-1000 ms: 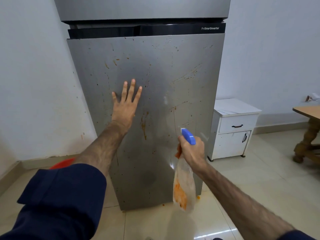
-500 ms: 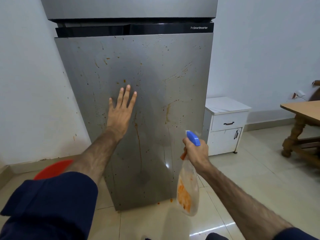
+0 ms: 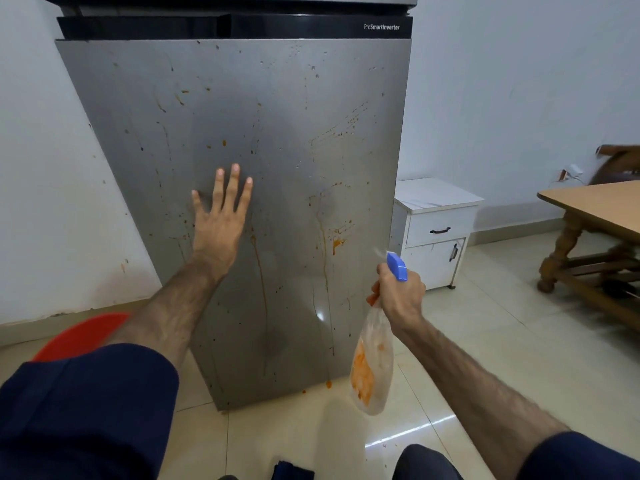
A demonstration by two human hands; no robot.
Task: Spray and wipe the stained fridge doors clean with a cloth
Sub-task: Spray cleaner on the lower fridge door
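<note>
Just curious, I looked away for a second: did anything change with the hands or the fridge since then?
Little changed. The view drifted, and orange drips ran further down the fridge door. A faint mist now shows at the nozzle of the spray bottle. The left hand stayed flat on the door; the right hand kept gripping the bottle.

fridge [image 3: 277, 168] x1 | spray btl [image 3: 372, 358] x1 | hands x2 | cabinet [image 3: 436, 233] x1 | table [image 3: 595, 209] x1
</note>
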